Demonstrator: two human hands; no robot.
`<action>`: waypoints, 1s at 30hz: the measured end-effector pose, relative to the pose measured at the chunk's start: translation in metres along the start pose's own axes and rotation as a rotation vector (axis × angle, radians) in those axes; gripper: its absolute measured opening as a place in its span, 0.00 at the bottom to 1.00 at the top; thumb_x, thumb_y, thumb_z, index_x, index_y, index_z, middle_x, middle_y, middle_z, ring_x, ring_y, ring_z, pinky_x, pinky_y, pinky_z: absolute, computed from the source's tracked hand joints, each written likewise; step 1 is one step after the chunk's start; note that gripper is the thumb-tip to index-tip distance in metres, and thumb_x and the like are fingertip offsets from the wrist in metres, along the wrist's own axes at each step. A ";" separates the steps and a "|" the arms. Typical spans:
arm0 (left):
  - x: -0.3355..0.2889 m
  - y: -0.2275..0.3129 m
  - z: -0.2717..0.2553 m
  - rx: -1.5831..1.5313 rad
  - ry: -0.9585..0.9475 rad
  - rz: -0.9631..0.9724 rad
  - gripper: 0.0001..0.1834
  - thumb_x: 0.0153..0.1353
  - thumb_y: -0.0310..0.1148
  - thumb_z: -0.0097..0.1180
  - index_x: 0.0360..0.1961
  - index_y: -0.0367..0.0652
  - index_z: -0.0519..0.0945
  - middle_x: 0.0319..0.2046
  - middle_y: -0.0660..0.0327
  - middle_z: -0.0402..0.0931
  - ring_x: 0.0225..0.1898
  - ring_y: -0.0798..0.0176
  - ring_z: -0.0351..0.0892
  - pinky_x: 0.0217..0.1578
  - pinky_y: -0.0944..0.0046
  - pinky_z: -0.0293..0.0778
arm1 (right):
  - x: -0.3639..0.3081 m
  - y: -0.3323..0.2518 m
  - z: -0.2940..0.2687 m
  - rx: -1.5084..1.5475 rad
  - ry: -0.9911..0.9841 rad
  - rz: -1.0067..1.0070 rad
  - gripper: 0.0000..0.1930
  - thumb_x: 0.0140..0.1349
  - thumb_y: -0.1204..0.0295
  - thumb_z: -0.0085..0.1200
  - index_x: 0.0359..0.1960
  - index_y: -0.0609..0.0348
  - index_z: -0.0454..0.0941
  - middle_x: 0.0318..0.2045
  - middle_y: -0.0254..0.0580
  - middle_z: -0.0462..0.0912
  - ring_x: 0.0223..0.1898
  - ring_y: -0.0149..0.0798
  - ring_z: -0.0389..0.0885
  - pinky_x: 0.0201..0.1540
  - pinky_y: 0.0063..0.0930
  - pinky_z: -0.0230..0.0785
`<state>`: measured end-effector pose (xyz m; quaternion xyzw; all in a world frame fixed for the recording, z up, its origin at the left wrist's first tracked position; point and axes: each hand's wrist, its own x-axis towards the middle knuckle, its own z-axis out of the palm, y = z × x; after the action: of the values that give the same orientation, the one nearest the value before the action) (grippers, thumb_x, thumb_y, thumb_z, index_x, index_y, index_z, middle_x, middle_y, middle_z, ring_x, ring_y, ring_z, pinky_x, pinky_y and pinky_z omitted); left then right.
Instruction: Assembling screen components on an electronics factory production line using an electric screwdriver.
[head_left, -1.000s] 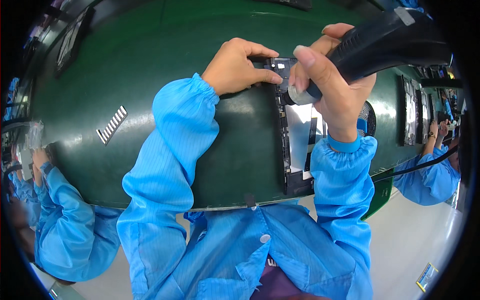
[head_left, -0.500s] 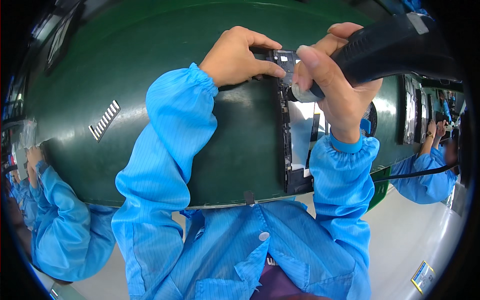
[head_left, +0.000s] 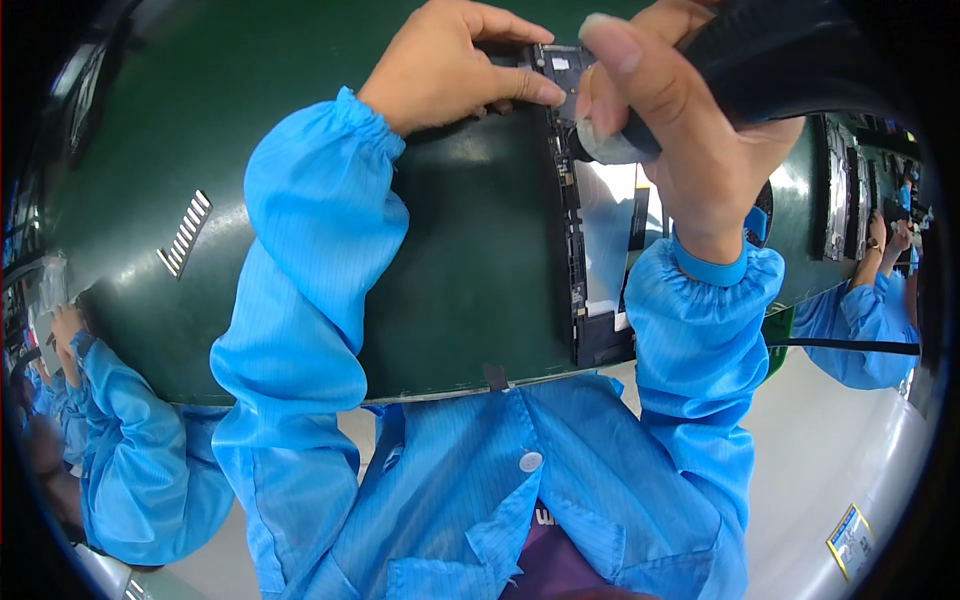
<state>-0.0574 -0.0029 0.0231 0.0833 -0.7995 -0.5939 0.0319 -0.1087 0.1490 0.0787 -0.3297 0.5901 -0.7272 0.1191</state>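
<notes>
Green surface (head_left: 470, 270) is carrying a black electronics frame (head_left: 602, 340) right of centre in the head view; the left hand (head_left: 432, 68), half open, is bracing its upper-left edge, the right hand (head_left: 692, 150) is gripping a black handheld tool (head_left: 795, 60), seemingly working that edge; the next move is probably calling for steadiness

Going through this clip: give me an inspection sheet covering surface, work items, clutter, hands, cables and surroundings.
Surface: green tabletop, dark tape at its near edge.
Work items: flat black frame with a pale panel; black handheld tool, tip at the frame's left side, contact unclear.
Clutter: dark strip with pale bars, lying left of the frame, apart from it.
Hands: left hand, thumb and index finger spread at the frame's far end; right hand gripping the tool.
Cables: dark cable at right.
Surroundings: blue-sleeved co-workers on both sides.
</notes>
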 end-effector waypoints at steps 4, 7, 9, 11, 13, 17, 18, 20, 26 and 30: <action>0.007 0.002 -0.001 -0.242 -0.090 -0.080 0.18 0.48 0.25 0.64 0.42 0.31 0.79 0.30 0.62 0.80 0.23 0.78 0.71 0.26 0.78 0.68 | 0.001 -0.002 0.004 -0.160 0.044 -0.074 0.25 0.49 0.78 0.63 0.44 0.67 0.60 0.14 0.39 0.73 0.13 0.28 0.72 0.17 0.17 0.65; 0.007 0.006 -0.001 -0.277 -0.072 -0.044 0.19 0.47 0.26 0.65 0.42 0.30 0.78 0.30 0.60 0.79 0.25 0.78 0.71 0.26 0.76 0.69 | 0.000 0.001 0.004 -0.190 0.001 -0.131 0.26 0.48 0.79 0.63 0.45 0.67 0.60 0.14 0.39 0.73 0.13 0.29 0.72 0.17 0.17 0.66; 0.006 0.007 -0.002 -0.222 -0.068 -0.055 0.20 0.47 0.27 0.65 0.42 0.29 0.78 0.31 0.60 0.79 0.25 0.77 0.71 0.27 0.76 0.69 | -0.002 -0.001 0.005 -0.244 0.029 -0.115 0.26 0.47 0.80 0.63 0.46 0.66 0.60 0.14 0.39 0.73 0.12 0.29 0.72 0.17 0.17 0.67; 0.006 0.004 0.000 -0.169 -0.060 -0.058 0.20 0.47 0.27 0.65 0.42 0.29 0.78 0.31 0.59 0.79 0.25 0.77 0.71 0.27 0.76 0.69 | -0.006 -0.001 0.006 -0.239 0.034 -0.113 0.27 0.46 0.81 0.63 0.46 0.65 0.60 0.14 0.38 0.72 0.12 0.29 0.72 0.17 0.17 0.67; 0.005 0.002 -0.001 -0.189 -0.069 -0.070 0.20 0.46 0.28 0.65 0.41 0.29 0.78 0.31 0.59 0.79 0.25 0.76 0.71 0.27 0.76 0.69 | -0.007 0.000 0.009 -0.225 0.049 -0.114 0.29 0.44 0.81 0.64 0.46 0.65 0.60 0.14 0.37 0.72 0.12 0.29 0.72 0.17 0.17 0.66; 0.005 0.004 -0.001 -0.178 -0.056 0.028 0.19 0.46 0.28 0.65 0.40 0.29 0.79 0.31 0.59 0.80 0.26 0.74 0.72 0.28 0.76 0.69 | -0.008 -0.014 0.007 -0.276 0.066 -0.041 0.32 0.42 0.82 0.65 0.47 0.63 0.59 0.14 0.36 0.71 0.12 0.28 0.71 0.17 0.17 0.66; 0.005 0.003 -0.004 -0.129 -0.065 0.021 0.19 0.45 0.28 0.66 0.40 0.29 0.79 0.31 0.58 0.80 0.28 0.73 0.73 0.30 0.74 0.70 | -0.007 -0.018 0.007 -0.342 0.077 0.035 0.33 0.41 0.81 0.66 0.48 0.63 0.59 0.14 0.36 0.71 0.13 0.28 0.71 0.17 0.17 0.66; 0.003 0.001 -0.007 -0.080 -0.061 0.011 0.20 0.44 0.28 0.66 0.39 0.29 0.79 0.31 0.57 0.80 0.29 0.72 0.74 0.32 0.73 0.71 | -0.012 0.001 0.005 -0.430 0.075 -0.041 0.31 0.43 0.82 0.63 0.48 0.62 0.58 0.15 0.35 0.71 0.13 0.28 0.71 0.17 0.19 0.67; 0.003 -0.006 -0.004 -0.154 -0.044 0.088 0.22 0.42 0.28 0.68 0.40 0.28 0.79 0.32 0.53 0.81 0.34 0.67 0.78 0.39 0.68 0.73 | 0.002 0.019 -0.016 -0.221 -0.341 -0.439 0.21 0.55 0.76 0.55 0.49 0.68 0.64 0.18 0.43 0.75 0.18 0.38 0.77 0.28 0.28 0.74; 0.001 -0.005 -0.007 -0.091 -0.021 0.111 0.22 0.43 0.28 0.68 0.40 0.28 0.79 0.32 0.53 0.81 0.33 0.67 0.78 0.37 0.69 0.73 | 0.005 0.016 -0.015 -0.229 -0.390 -0.356 0.17 0.54 0.74 0.56 0.44 0.68 0.70 0.18 0.43 0.75 0.18 0.36 0.77 0.28 0.29 0.74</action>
<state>-0.0566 -0.0114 0.0206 0.0313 -0.7754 -0.6278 0.0601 -0.1252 0.1530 0.0646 -0.5732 0.5671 -0.5881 0.0629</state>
